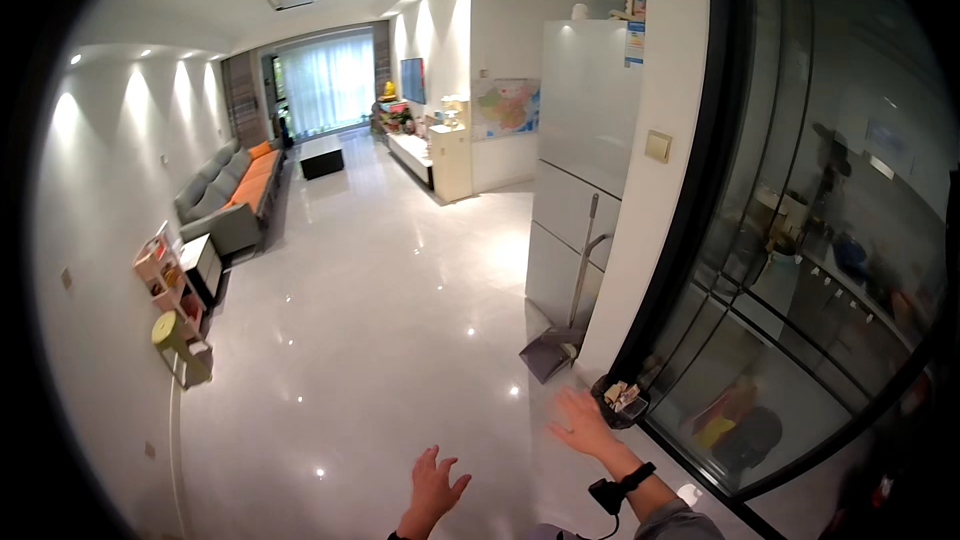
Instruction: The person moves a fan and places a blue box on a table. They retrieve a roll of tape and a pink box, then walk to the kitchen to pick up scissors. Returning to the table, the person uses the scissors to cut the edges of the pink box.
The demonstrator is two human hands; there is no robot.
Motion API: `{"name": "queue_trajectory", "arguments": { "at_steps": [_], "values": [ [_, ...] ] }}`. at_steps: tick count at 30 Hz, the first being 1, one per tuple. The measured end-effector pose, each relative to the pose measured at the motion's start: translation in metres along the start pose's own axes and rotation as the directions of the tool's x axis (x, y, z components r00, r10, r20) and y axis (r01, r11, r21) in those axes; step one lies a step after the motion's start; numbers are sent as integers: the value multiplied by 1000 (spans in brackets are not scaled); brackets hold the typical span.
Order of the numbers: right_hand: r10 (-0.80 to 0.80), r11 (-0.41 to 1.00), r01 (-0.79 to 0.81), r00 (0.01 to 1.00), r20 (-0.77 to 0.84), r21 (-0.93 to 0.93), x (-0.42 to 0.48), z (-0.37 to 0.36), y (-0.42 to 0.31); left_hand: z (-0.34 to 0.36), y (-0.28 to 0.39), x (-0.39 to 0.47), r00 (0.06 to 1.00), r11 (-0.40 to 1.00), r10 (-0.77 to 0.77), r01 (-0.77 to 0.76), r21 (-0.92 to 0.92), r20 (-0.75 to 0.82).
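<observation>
Both of my hands are stretched out over the pale glossy tiled floor [360,360], and neither holds anything. My left hand [436,484] is low in the middle of the view, its fingers apart and slightly curled. My right hand [581,420] reaches further forward, fingers spread and a little blurred. A black strap with a small device [609,495] and a cable circles the right wrist. In the view, a trash bin [622,399] lined with a black bag lies just beside the right hand. A long-handled dustpan [551,354] stands beyond it.
At right, a dark-framed glass door [757,390] shows a kitchen behind it. A grey refrigerator [577,112] stands by the wall. Along the left are a yellow-green stool [166,327], a pink shelf [159,270] and a grey sofa [225,229]. A coffee table [322,154] stands far back.
</observation>
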State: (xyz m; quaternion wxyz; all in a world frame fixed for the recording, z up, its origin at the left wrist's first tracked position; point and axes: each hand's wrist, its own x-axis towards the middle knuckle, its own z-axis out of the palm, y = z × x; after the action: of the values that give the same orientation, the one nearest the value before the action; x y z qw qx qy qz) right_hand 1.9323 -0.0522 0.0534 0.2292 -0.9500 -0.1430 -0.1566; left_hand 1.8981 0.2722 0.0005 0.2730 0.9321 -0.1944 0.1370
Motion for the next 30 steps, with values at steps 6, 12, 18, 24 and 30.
{"name": "queue_trajectory", "arguments": {
  "at_steps": [6,12,18,24,30],
  "values": [
    [133,991,-130,974,-185,26,108,-1,88,46,-47,151,993,993,105,-107,-42,-57],
    [178,977,-158,975,-135,144,232,60,177,71,-89,307,950,988,11,38,-152,311],
    [37,960,7,988,-152,279,401,114,209,76,-170,434,942,987,-88,125,-97,325],
    [-6,954,42,992,-123,297,556,182,256,92,-261,586,932,904,-251,323,-281,263],
    [68,987,-51,992,-111,151,708,215,320,113,-349,759,903,894,-231,344,-287,363]
  ]
}}
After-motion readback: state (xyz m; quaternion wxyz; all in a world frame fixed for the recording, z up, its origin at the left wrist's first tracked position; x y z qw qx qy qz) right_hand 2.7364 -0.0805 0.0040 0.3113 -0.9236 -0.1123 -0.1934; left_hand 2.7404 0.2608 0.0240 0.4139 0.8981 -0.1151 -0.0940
